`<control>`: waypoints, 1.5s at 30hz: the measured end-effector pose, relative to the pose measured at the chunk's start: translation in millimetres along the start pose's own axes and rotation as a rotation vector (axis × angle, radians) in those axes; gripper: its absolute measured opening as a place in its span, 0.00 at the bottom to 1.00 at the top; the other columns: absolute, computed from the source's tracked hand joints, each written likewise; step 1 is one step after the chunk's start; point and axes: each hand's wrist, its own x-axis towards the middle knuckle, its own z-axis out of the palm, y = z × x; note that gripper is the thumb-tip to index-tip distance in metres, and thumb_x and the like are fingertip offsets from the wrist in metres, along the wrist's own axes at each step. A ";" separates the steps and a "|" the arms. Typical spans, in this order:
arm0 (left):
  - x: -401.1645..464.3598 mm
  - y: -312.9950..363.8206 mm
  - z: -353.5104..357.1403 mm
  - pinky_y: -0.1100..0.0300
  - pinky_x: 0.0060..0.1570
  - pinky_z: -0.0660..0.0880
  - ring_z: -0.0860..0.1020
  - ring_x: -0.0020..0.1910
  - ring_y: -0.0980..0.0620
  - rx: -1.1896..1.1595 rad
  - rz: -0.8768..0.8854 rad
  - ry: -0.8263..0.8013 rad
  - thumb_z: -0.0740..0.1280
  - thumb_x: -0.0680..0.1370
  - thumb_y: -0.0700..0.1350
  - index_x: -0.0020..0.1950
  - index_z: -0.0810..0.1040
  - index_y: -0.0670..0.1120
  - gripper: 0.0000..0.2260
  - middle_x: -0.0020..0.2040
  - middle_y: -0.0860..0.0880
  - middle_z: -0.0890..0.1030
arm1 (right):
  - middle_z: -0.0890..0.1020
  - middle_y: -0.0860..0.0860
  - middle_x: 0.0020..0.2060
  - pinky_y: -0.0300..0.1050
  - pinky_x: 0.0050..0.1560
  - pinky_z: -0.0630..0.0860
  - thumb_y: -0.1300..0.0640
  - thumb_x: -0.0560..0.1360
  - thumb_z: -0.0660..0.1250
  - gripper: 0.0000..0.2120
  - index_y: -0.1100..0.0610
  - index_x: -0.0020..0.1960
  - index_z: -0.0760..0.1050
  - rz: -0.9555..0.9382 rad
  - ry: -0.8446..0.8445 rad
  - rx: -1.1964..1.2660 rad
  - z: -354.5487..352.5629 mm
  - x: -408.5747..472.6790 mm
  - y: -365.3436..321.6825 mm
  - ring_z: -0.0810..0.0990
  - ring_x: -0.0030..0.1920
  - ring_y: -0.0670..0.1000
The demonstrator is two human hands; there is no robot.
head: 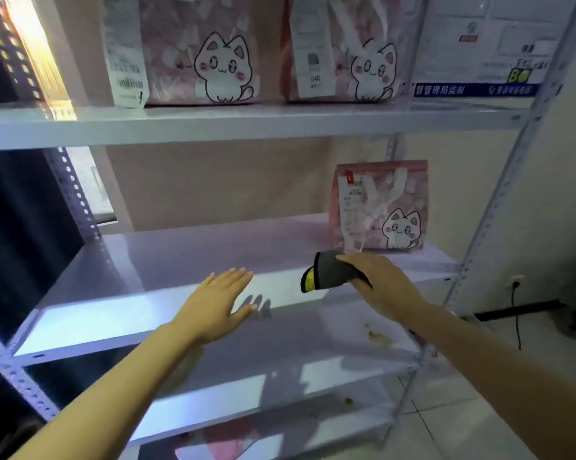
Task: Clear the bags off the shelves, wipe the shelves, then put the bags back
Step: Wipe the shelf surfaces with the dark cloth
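- Right hand [376, 282] has its fingers curled over a grey cloth [333, 272], bunching it; a yellow-and-black edge hangs loose on the side away from the wrist. Whether the cloth touches the middle shelf [187, 257] or hovers just above it, I can't tell.
- Left hand [222, 302] is spread flat, fingers straight, holding nothing, out over the shelf's front edge and well apart from the cloth.
- One pink cat bag [379, 205] stands upright on this shelf, just beyond the gripping fingers. There's the main risk: a wipe pushed forward from the grip would likely clip its base and tip it or shove it toward the back wall.
- That bag hasn't been cleared, so the patch beneath it would stay dirty unless it gets lifted off first.
- The cloth is bunched rather than flat, so I'd judge each pass will cover little and leave streaks; the loose edge could drag grit back over wiped surface.
- Two more cat bags [200, 51] [349, 48] sit on the upper shelf [247, 122] above the grip; raising the arm quickly could knock that shelf's lip.
- Below the wrist, the lower shelf [313, 353] shows a brownish stain [378, 338], easy to miss, probably needing firmer pressure.
- If the open left hand leans on the front edge, a light rack could wobble and topple the upright bags.
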 end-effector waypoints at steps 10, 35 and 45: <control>-56.7 15.2 93.4 0.54 0.72 0.39 0.51 0.78 0.49 0.009 0.180 -0.091 0.34 0.72 0.70 0.78 0.51 0.49 0.41 0.78 0.49 0.53 | 0.75 0.51 0.64 0.49 0.62 0.72 0.58 0.79 0.62 0.20 0.50 0.70 0.68 0.208 -0.193 0.121 73.4 -94.6 3.2 0.75 0.62 0.54; 90.3 159.4 290.7 0.45 0.56 0.74 0.80 0.59 0.46 0.025 0.005 -0.362 0.45 0.80 0.60 0.64 0.79 0.47 0.29 0.61 0.46 0.80 | 0.81 0.54 0.52 0.42 0.40 0.71 0.57 0.80 0.56 0.12 0.55 0.63 0.69 0.572 -0.277 0.226 191.7 -116.8 250.0 0.79 0.45 0.53; 157.8 182.2 429.8 0.43 0.55 0.75 0.79 0.59 0.45 -0.010 -0.079 -0.306 0.49 0.78 0.51 0.65 0.77 0.48 0.23 0.61 0.45 0.80 | 0.79 0.55 0.58 0.54 0.54 0.75 0.48 0.77 0.60 0.17 0.55 0.62 0.71 0.510 -0.303 0.039 319.2 -101.8 324.5 0.78 0.55 0.60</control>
